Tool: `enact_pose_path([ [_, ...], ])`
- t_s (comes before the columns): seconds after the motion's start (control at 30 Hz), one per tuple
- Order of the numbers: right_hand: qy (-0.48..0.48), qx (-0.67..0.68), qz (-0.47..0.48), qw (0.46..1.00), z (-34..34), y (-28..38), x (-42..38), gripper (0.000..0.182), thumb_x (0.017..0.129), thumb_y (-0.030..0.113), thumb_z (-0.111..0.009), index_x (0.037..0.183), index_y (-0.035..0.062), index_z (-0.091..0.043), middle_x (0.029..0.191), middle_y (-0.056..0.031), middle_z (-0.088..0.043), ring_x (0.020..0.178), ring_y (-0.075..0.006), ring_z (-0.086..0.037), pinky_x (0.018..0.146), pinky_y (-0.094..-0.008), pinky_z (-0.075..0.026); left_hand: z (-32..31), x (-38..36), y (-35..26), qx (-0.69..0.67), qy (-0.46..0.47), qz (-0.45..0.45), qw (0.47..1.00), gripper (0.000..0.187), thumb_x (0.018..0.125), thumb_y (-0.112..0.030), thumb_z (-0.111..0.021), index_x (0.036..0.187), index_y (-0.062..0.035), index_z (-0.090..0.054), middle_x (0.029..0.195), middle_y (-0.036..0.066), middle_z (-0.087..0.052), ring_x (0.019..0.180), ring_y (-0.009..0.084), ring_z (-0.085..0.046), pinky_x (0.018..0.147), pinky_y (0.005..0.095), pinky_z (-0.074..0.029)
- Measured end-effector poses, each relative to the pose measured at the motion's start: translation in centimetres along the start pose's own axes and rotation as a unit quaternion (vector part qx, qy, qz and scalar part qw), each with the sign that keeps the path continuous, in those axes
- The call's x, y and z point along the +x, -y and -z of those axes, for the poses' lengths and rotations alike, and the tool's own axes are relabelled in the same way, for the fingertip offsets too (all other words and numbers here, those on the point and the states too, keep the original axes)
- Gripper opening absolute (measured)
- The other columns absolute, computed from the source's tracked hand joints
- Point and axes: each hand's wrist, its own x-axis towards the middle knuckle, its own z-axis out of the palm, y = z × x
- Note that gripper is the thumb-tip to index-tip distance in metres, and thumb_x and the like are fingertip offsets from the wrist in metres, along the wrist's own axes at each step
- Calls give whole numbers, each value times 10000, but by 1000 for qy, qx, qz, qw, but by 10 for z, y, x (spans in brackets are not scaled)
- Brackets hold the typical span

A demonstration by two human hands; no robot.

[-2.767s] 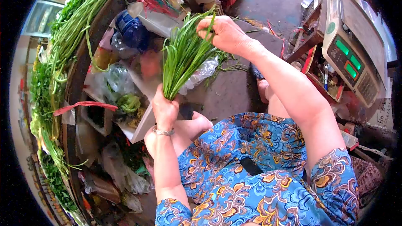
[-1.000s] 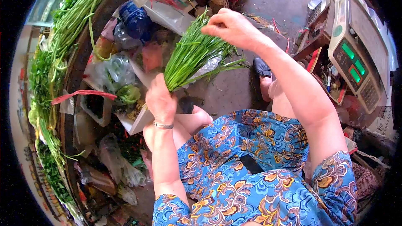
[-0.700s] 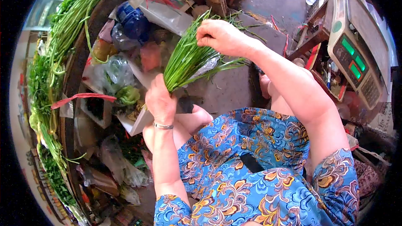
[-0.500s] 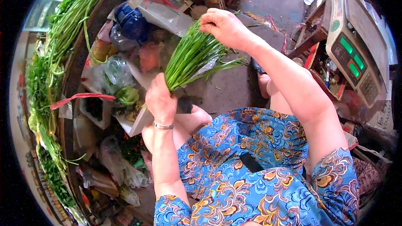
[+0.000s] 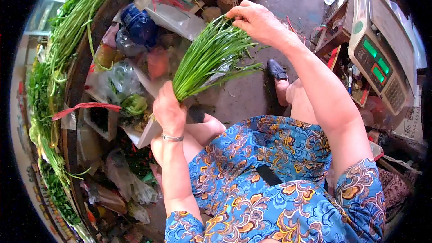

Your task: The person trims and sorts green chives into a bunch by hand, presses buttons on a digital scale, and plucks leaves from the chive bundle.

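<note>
A fanned bunch of long, thin green chives [image 5: 209,60] spreads out in front of me, tips toward the upper right. My left hand [image 5: 168,111], a bracelet on its wrist, is wrapped round the stem end. At the far end, my right hand [image 5: 258,21] has thumb and fingers pinched together at the leaf tips. Exactly which blades lie between those fingers is too small to make out. A few loose blades stick out sideways on the right of the bunch.
Leafy greens [image 5: 72,36] line a shelf edge on the left, with a red tie [image 5: 85,108] hanging there. A blue plastic container [image 5: 139,24], plastic bags [image 5: 119,81] and a white foam box [image 5: 146,132] crowd below. A digital scale [image 5: 380,49] stands at right.
My right hand has moved slightly up and right at the leaf tips, and the bunch fans wider. My left hand keeps its grip, shifted a little left. A shoe shows more fully.
</note>
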Motion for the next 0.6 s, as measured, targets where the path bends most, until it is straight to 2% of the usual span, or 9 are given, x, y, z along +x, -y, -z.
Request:
enact_pose_path([
  [0.07,5,15,-3,1000,0,3,0,211,865,126,-630,1064,55,-638,900,-98,-557,838,-244,-586,774,-346,-478,-1,2,-1,2,-1,-9,1000,489,655,48,-642,1114,-65,-517,929,160,-625,855,391,-606,707,449,-495],
  [0.1,4,15,-4,1000,0,4,0,211,865,126,-630,1064,55,-638,900,-98,-557,838,-244,-586,774,-346,-478,-1,2,-1,-6,-9,-15,1000,507,625,34,-665,1102,-59,-523,922,158,-605,846,393,-589,707,456,-482],
  [0.2,55,45,44,997,-3,7,0,188,860,141,-642,1029,60,-651,880,-102,-545,843,-253,-573,762,-355,-471,-3,3,-1,-24,-20,-29,999,537,589,24,-687,1097,-54,-529,920,153,-586,837,393,-573,710,461,-468],
  [0.3,77,0,71,995,-15,9,-3,204,852,173,-647,1032,78,-660,892,-103,-559,888,-283,-578,792,-379,-466,-4,3,-2,-32,-17,-31,999,560,578,24,-691,1109,-55,-530,925,149,-588,838,389,-576,716,456,-468],
  [0.33,86,3,79,993,-17,11,-4,163,856,175,-626,978,69,-651,898,-106,-565,910,-294,-581,797,-390,-466,-4,3,-3,-30,-12,-25,999,571,573,20,-694,1114,-54,-531,925,147,-589,837,386,-577,718,453,-469],
  [0.47,45,6,87,995,-25,10,-4,123,850,163,-585,868,41,-587,895,-111,-564,893,-308,-585,786,-394,-470,-1,2,-5,-30,-22,-29,999,581,572,13,-701,1124,-57,-533,927,143,-592,840,381,-579,716,447,-472],
  [0.6,18,-18,48,999,-33,17,-5,121,830,148,-578,855,30,-582,867,-129,-556,853,-328,-584,765,-406,-473,-1,3,-8,-14,-3,-22,1000,576,576,3,-709,1121,-62,-536,931,137,-593,846,375,-580,714,445,-470],
])
